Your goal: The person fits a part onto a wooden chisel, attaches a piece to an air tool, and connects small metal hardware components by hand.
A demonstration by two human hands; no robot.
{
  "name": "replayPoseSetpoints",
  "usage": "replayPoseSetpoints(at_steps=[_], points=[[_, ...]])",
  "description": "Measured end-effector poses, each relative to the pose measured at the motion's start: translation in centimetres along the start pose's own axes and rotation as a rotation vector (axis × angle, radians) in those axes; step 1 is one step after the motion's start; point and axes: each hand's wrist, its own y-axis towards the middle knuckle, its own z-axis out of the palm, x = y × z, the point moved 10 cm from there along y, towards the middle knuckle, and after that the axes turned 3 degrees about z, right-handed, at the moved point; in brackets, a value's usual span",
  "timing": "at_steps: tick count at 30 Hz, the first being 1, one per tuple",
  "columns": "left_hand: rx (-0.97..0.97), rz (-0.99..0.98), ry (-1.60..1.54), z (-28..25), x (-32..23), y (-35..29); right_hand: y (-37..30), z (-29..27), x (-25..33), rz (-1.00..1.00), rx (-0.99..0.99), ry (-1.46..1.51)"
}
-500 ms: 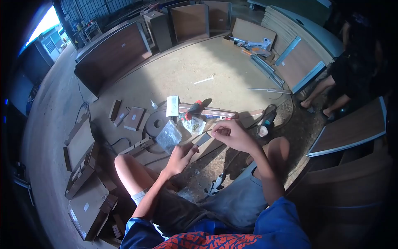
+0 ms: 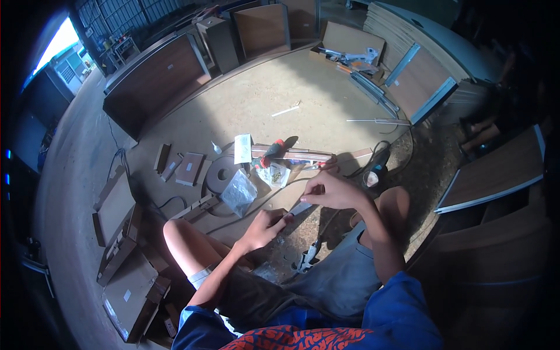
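Observation:
A small flat grey strip point(image 2: 299, 207) spans the gap between my hands above my lap. My left hand point(image 2: 265, 229) is closed on its lower end, the thumb pressed along it. At the upper end, the fingers of my right hand point(image 2: 333, 190) pinch the strip; what else they may hold is too small to make out. Beyond my hands lies a red and black power drill point(image 2: 271, 153) on some long thin strips point(image 2: 303, 156). Near it are a small plastic bag of hardware point(image 2: 274, 175) and a larger clear plastic bag point(image 2: 238, 193).
A roll of edging tape point(image 2: 221, 174), a white squeeze bottle point(image 2: 216, 148) and a white paper point(image 2: 242, 148) lie left of the drill. Opened cardboard boxes point(image 2: 131, 291) stand at left, wooden panels point(image 2: 157, 79) behind. A white-and-dark tool point(image 2: 307, 256) lies between my legs. Another person point(image 2: 487, 129) is at right.
My right hand has come onto the strip's upper end, where it was apart before. My left hand has shifted right with the strip. The person at right has moved farther off.

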Motion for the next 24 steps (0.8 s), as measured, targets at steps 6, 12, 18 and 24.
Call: replayPoseSetpoints(at_steps=[6, 12, 18, 24], points=[[0.017, -0.02, 0.052, 0.4, 1.6, 0.3, -0.1, 1.8, -0.9, 0.091, 0.116, -0.288], [0.1, 0.058, 0.223, 0.5, 1.0, 0.9, 0.1, 4.5, -5.3, 0.074, 0.185, -0.453], [0.024, 0.078, 0.125, 1.3, 0.9, 0.9, 1.1, 7.7, -4.8, -0.106, 0.0, -0.854], [-0.013, -0.216, -0.324, 2.4, 5.6, 0.6, 2.0, 10.5, -3.5, -0.149, -0.128, -1.038]])
